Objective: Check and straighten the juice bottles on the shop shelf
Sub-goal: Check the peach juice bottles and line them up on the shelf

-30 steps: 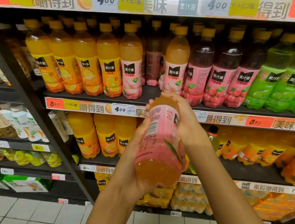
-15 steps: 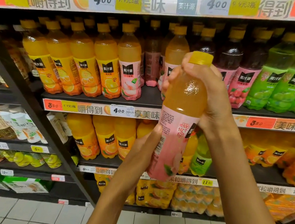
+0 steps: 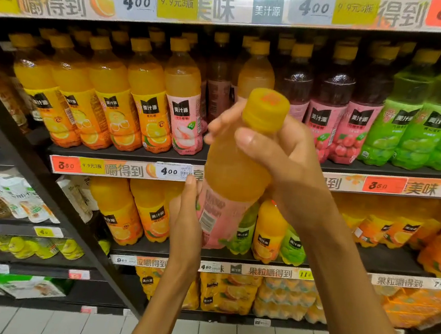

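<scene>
The right hand (image 3: 278, 157) grips the neck of a pink-labelled juice bottle (image 3: 233, 179), cap tilted toward twelve o'clock. The left hand (image 3: 186, 218) rests straight-fingered against its label, before the shelf (image 3: 132, 157).

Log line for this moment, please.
phase: checking | peach juice bottle: off shelf, cap up | right hand: grip on neck | left hand: supports label side

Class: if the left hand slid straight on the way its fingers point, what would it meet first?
The left hand points upward, so probably the shelf-edge price strip just above its fingertips, though depth is unclear.
</scene>
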